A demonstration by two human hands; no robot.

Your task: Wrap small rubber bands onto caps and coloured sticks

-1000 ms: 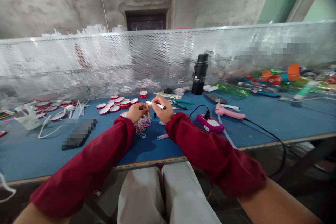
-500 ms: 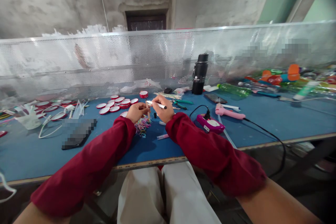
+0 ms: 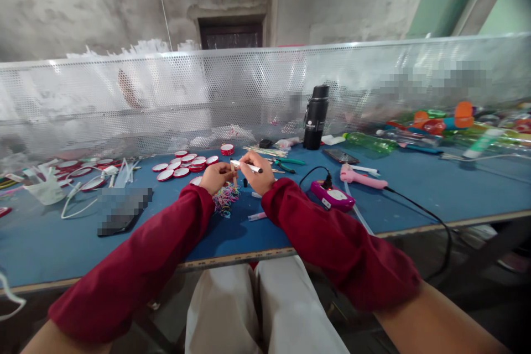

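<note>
Between the fingers of my left hand is a thin, light-brown stick, held upright. My right hand grips a white marker with a black end, its tip at the upper part of the stick. A pile of small multicoloured bands lies on the blue table just below my left hand. A small black cap stands between my hands. Several round red-rimmed pieces lie to the left, beyond my left hand.
A dark phone and a cup of sticks are at the left. A black bottle stands at the back. To the right are a purple power socket, a pink glue gun and green-handled pliers.
The marker in my right hand has shifted very slightly. Otherwise my hands and the objects keep their places.
</note>
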